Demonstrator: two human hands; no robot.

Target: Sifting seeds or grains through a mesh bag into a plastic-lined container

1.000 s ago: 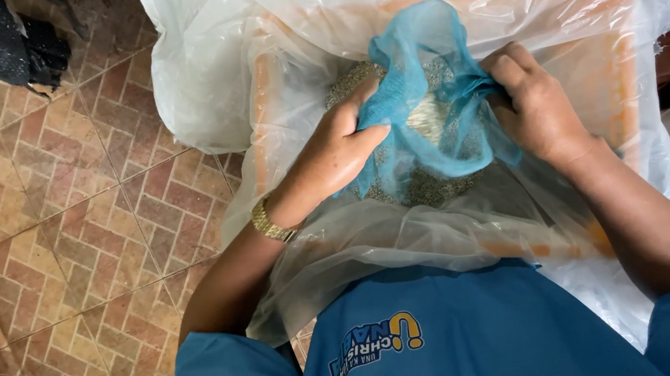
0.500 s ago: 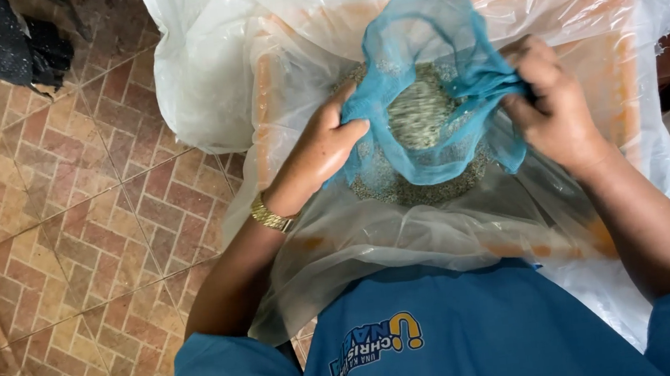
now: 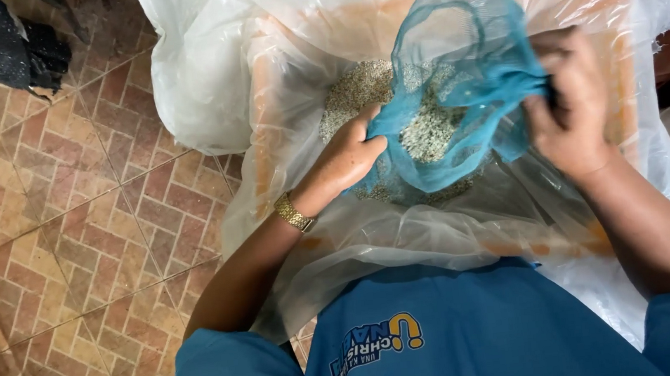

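both hands grip a thin blue mesh bag (image 3: 458, 92): the left hand (image 3: 348, 157) pinches its lower edge, the right hand (image 3: 571, 109) bunches its other side in a closed grip. the bag hangs open over pale grain (image 3: 358, 90) heaped in a crinkly clear plastic sheet (image 3: 207, 77) lining an orange tray (image 3: 611, 10). the step looks like emptying; spreading the mesh seems needed. brick-patterned floor tiles (image 3: 63, 208) lie left.

Clear plastic liner (image 3: 199, 78) walls the grain (image 3: 354, 91); top open.
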